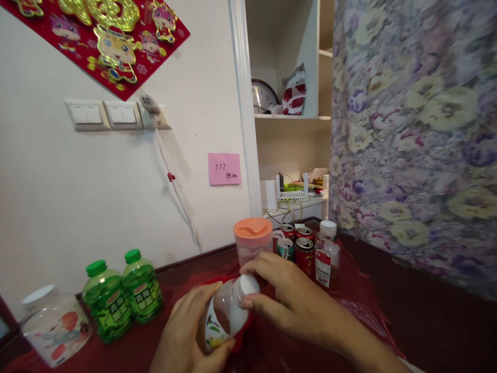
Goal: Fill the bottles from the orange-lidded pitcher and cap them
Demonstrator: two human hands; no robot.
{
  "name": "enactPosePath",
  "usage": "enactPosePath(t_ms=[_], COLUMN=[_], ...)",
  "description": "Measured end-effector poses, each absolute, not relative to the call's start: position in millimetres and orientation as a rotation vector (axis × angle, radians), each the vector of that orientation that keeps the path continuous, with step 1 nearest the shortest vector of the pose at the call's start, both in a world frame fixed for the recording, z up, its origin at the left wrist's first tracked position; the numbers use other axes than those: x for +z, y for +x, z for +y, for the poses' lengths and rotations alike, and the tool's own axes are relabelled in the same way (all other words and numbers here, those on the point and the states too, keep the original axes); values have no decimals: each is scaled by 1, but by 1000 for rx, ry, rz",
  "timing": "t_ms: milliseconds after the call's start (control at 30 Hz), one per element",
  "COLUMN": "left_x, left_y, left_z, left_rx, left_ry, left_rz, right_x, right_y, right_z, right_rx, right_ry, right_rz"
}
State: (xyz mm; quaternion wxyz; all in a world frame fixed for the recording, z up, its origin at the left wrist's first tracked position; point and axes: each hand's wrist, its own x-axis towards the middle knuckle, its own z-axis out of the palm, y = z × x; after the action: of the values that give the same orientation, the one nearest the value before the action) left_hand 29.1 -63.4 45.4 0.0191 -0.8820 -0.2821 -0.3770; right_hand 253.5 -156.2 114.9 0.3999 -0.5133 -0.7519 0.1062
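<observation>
The left hand (182,336) wraps the tilted bottle (223,316) above the red table (427,321). The right hand (295,300) fingers pinch its white cap (245,286). Cap remains seated; removal is judged outstanding. The orange-lidded pitcher (253,242) stands just behind.

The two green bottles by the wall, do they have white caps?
No, the two green bottles wear green caps; the white cap is on the bottle held tilted by the left hand and right hand.
</observation>
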Motion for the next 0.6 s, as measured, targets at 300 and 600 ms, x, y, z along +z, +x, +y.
enactPosePath(t_ms=[300,600], left_x=[44,39], left_y=[28,26], left_z=[-59,-55], left_rx=[-1170,-1199], left_ry=[-2716,-2777], left_rz=[-864,-851], right_x=[120,111], right_y=[257,248], right_z=[-162,-151], right_rx=[300,60], right_ry=[-1367,-1509], right_rz=[-1913,-1841])
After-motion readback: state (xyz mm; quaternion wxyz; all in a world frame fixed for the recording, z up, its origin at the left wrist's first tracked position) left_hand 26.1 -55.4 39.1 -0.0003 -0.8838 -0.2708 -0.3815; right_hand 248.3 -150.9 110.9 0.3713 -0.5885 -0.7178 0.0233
